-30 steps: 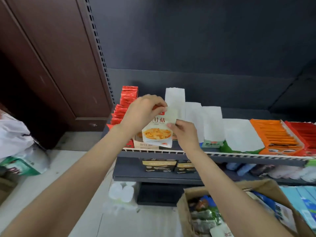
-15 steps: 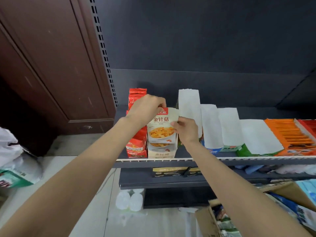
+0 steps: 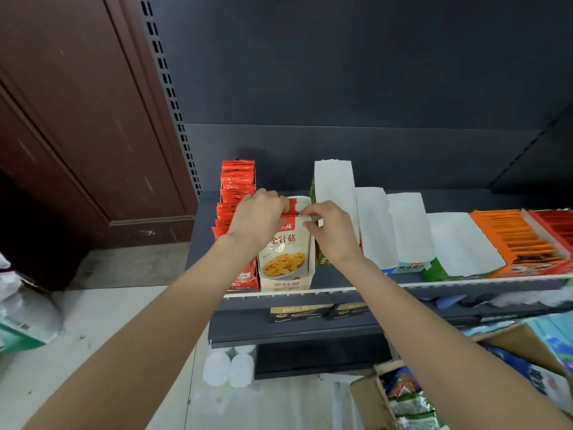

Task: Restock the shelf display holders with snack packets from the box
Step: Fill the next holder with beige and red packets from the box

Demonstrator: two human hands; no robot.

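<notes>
A white snack packet (image 3: 285, 252) with a red top band and a picture of yellow mushrooms stands upright in a white display holder (image 3: 305, 279) on the grey shelf (image 3: 341, 276). My left hand (image 3: 257, 218) pinches the packet's top left corner. My right hand (image 3: 330, 226) pinches its top right corner. Behind the fingers another red-and-white packet top shows in the same holder. The cardboard box (image 3: 381, 398) of green and mixed packets sits on the floor at the lower right.
A holder of red packets (image 3: 237, 193) stands just left of my left hand. White holders (image 3: 333, 187) line the shelf to the right, then orange (image 3: 511, 237) and red trays. A lower shelf holds dark boxes. White bottles (image 3: 229, 367) and bags lie on the floor.
The packet has gone down from above the holder into it, now standing at the front. Both hands moved to its top edge. The camera has moved closer to the shelf.
</notes>
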